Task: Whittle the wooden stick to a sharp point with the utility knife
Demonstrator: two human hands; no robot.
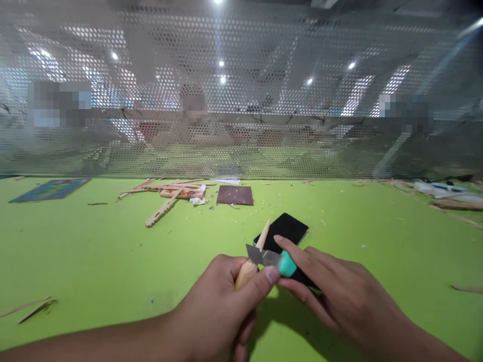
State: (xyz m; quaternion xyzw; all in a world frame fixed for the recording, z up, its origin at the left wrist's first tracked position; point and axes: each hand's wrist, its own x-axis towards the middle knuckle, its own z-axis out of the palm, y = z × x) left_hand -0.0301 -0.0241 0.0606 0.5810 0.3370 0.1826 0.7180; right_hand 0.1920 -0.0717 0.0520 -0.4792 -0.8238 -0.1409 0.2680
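My left hand (pixel 222 306) is wrapped round a pale piece of wood (pixel 246 274) whose tapered tip points up and away from me. In my right hand (pixel 335 286) is a utility knife (pixel 289 265) with a green and black handle. Its grey blade lies across the wood just above my left fingers. My left thumb reaches to the front of the knife, by the blade's base. Behind the wood tip a black smartphone (pixel 289 229) lies flat, partly covered by my right index finger and the knife. The lower end of the wood is hidden in my left palm.
Carved wooden sticks (pixel 162 211) lie in a pile at the back, beside a brown sandpaper square (pixel 234 195). A patterned sheet (pixel 51 190) is at far left. Shavings dot the green table (pixel 113 271). A perforated screen (pixel 241 141) rises behind; wood and plastic (pixel 449 191) sit far right.
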